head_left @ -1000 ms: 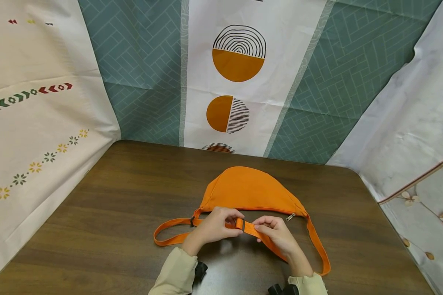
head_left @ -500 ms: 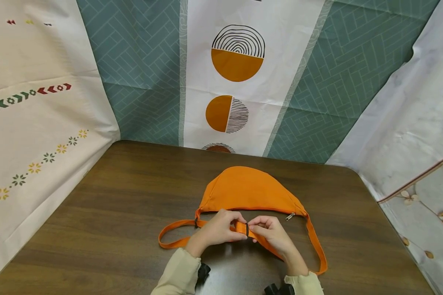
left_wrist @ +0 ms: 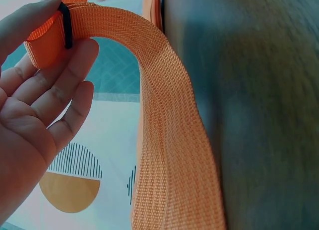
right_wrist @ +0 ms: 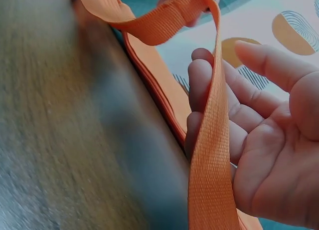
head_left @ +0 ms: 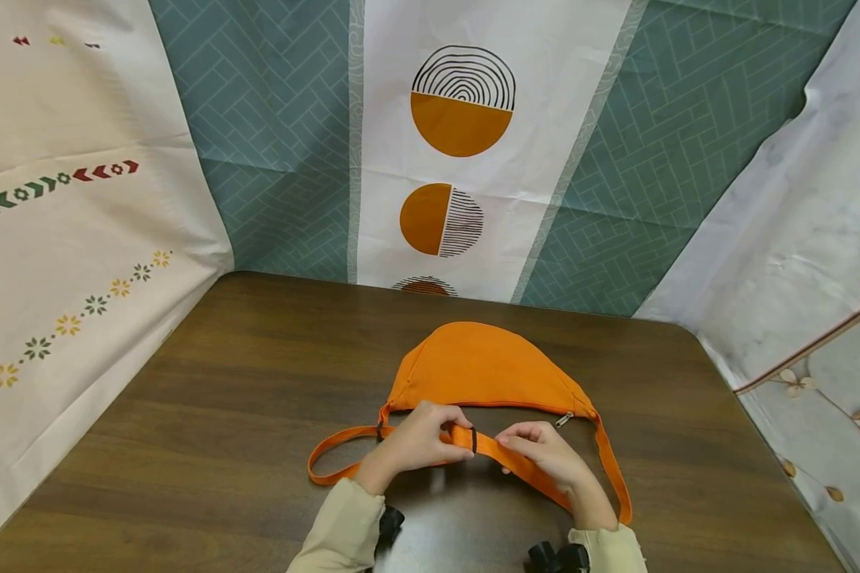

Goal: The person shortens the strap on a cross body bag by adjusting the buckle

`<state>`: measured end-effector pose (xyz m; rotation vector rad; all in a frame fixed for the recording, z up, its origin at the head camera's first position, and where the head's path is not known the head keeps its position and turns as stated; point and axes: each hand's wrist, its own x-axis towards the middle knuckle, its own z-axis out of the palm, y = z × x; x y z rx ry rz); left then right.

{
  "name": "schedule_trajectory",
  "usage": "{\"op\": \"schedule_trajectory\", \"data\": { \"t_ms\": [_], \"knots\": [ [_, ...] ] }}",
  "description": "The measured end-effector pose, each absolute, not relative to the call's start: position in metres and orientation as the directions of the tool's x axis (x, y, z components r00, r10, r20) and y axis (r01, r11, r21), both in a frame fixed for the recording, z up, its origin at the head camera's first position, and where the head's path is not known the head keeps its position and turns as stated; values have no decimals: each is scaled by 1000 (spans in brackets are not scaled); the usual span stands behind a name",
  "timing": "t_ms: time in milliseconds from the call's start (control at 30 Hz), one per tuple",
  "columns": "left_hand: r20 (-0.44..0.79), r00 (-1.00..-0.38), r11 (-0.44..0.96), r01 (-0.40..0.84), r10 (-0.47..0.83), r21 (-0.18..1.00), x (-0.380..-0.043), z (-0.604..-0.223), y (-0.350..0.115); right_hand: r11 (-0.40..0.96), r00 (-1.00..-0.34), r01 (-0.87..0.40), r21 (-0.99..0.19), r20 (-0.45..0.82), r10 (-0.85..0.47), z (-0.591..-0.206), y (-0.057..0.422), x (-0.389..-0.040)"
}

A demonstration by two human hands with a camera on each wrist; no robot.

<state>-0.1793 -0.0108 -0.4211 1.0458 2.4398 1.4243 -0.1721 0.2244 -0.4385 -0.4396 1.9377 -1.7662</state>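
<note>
An orange waist bag lies flat on the table, its zipper pull at the right end. My left hand pinches the folded strap by its black slider; in the left wrist view the thumb and fingertips sit right at that slider. To the right of it, my right hand holds the single length of strap. Seen from the right wrist, this strap runs across bent fingers, with the thumb raised beside it. A strap loop rests to the left.
The brown wooden table extends around the bag. A patterned green and white cloth hangs behind it, with pale cloths at the left and right. A second black buckle sits near the bag's left end.
My hands came together at the slider half a second ago; now the right hand has slid away rightward along the strap. The left loop is a little smaller than a second ago.
</note>
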Motion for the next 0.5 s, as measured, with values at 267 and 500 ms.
{"op": "schedule_trajectory", "data": {
  "t_ms": [267, 500],
  "knots": [
    [226, -751, 317, 504, 620, 803, -179, -421, -11, 20, -832, 30, -999, -36, -553, -442, 225, -171],
    [199, -750, 323, 487, 631, 811, -178, -419, -9, 1, -834, -13, -1000, 10, -552, -442, 218, -171]
  ]
}}
